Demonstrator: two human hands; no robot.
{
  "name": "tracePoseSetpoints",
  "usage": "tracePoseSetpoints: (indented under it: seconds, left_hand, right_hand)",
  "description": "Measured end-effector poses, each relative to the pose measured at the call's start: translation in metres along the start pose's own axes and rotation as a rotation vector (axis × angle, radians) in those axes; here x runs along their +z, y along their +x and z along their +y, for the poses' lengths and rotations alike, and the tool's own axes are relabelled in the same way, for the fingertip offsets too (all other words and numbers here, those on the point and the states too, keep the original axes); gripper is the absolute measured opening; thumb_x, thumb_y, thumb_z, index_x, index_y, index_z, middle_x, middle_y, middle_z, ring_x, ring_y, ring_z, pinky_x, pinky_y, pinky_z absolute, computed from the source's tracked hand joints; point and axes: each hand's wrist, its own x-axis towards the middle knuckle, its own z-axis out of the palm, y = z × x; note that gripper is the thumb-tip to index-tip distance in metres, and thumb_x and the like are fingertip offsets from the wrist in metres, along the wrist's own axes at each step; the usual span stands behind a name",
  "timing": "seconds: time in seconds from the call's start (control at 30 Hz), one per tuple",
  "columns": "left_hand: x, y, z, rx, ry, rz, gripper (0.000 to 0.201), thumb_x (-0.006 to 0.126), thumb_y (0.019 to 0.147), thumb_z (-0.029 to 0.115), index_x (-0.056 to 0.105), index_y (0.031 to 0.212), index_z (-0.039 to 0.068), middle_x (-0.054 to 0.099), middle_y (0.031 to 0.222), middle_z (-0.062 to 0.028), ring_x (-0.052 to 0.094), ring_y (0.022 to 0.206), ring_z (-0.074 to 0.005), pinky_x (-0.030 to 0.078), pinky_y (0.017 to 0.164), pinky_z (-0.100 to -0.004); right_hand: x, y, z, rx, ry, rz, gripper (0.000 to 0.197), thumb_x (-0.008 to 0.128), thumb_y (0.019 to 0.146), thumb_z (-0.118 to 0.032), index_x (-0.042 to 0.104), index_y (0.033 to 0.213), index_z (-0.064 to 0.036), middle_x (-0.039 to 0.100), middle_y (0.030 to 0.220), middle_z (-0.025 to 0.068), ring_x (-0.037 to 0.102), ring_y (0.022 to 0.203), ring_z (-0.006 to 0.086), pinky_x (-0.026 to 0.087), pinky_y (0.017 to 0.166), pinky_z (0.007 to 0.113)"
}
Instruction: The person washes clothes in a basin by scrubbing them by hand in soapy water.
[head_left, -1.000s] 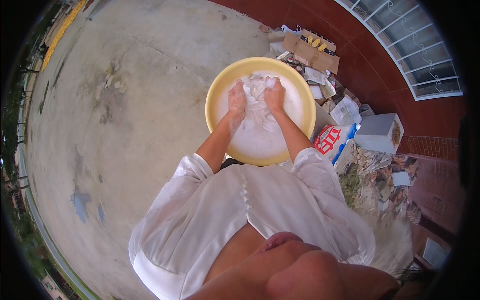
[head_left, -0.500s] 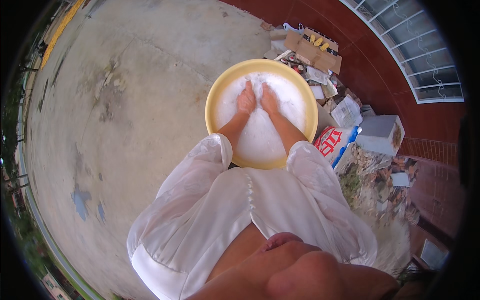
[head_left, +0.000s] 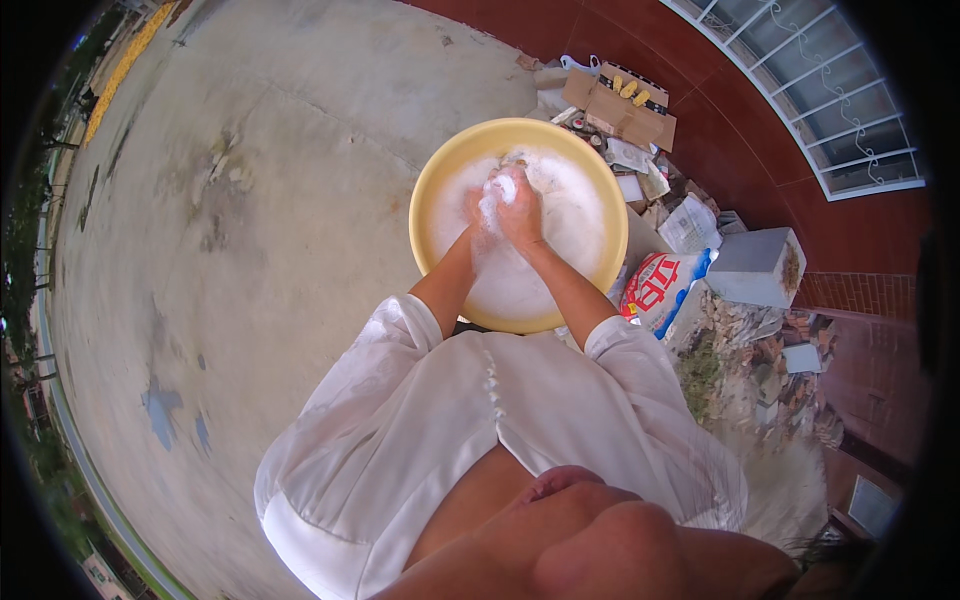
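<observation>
A round yellow plastic basin (head_left: 421,240) in front of me holds water topped with thick white suds (head_left: 570,190). Above the suds, near the basin's middle, my two hands press together. My left hand (head_left: 476,206) is mostly hidden behind the right one and the foam, its fingers closed inward. My right hand (head_left: 521,212) is curled against it, also closed. White, foamy stuff lies between the hands; whether cloth is under that foam I cannot tell. Both forearms reach over the basin's near rim, white sleeves pushed up toward the elbows.
Right of the basin lie a white, red and blue printed sack (head_left: 660,290), a grey block (head_left: 757,267) and broken bricks (head_left: 790,355). Beyond stands an open cardboard box (head_left: 630,115) with yellow corn cobs. A red wall (head_left: 720,130) with a barred window borders the concrete ground (head_left: 280,250).
My hands were apart, fingers down in the suds. Now they are raised and brought together, with foam clinging to them. The sleeves sit higher on the arms.
</observation>
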Motion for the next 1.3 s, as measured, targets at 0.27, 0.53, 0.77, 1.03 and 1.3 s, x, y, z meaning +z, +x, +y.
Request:
tracePoseSetpoints:
  seconds: [0.27, 0.53, 0.77, 1.03, 1.3]
  left_hand:
    - [-0.03, 0.036, -0.061, -0.146, -0.678, -0.364, 0.04, 0.048, 0.095, 0.033, 0.057, 0.121, 0.005, 0.061, 0.116, -0.0135, 0.057, 0.109, -0.0266, 0.047, 0.092, -0.0363]
    - [0.018, -0.009, -0.033, 0.025, 0.093, 0.227, 0.05, 0.05, 0.094, 0.037, 0.048, 0.133, 0.006, 0.05, 0.133, -0.0119, 0.05, 0.118, -0.0277, 0.041, 0.1, -0.0418]
    - [-0.012, -0.05, -0.02, -0.134, 0.242, -0.067, 0.059, 0.051, 0.093, 0.04, 0.038, 0.142, 0.01, 0.042, 0.143, -0.011, 0.044, 0.125, -0.0281, 0.042, 0.098, -0.0482]
    - [-0.099, 0.002, -0.064, -0.038, 0.295, -0.287, 0.06, 0.051, 0.092, 0.043, 0.041, 0.143, 0.012, 0.037, 0.146, -0.0121, 0.04, 0.129, -0.0324, 0.038, 0.096, -0.0568]
    - [-0.079, -0.106, -0.001, 0.062, -0.049, -0.138, 0.052, 0.053, 0.092, 0.026, 0.044, 0.141, 0.012, 0.057, 0.128, -0.0091, 0.053, 0.115, -0.0216, 0.044, 0.095, -0.0355]
  right_hand:
    - [-0.014, -0.018, -0.004, 0.025, -0.021, 0.016, 0.036, 0.067, 0.075, -0.008, 0.056, 0.109, -0.0049, 0.067, 0.089, 0.0212, 0.064, 0.084, 0.0412, 0.051, 0.074, 0.045]
    - [-0.045, 0.008, -0.005, 0.268, 0.015, 0.086, 0.032, 0.063, 0.076, -0.005, 0.058, 0.107, -0.0041, 0.067, 0.092, 0.0249, 0.065, 0.089, 0.0419, 0.051, 0.075, 0.044]
    - [-0.027, -0.028, -0.023, 0.203, -0.122, 0.079, 0.031, 0.067, 0.08, -0.014, 0.057, 0.107, -0.0028, 0.066, 0.093, 0.0261, 0.064, 0.091, 0.0442, 0.049, 0.08, 0.048]
    - [0.022, -0.082, -0.046, -0.097, -0.024, 0.045, 0.028, 0.066, 0.082, -0.016, 0.057, 0.104, -0.0023, 0.065, 0.083, 0.023, 0.064, 0.079, 0.0421, 0.05, 0.066, 0.047]
    - [-0.067, -0.051, 0.031, 0.518, 0.287, 0.159, 0.036, 0.061, 0.082, -0.013, 0.06, 0.116, -0.0013, 0.061, 0.122, 0.0162, 0.058, 0.113, 0.0296, 0.047, 0.091, 0.035]
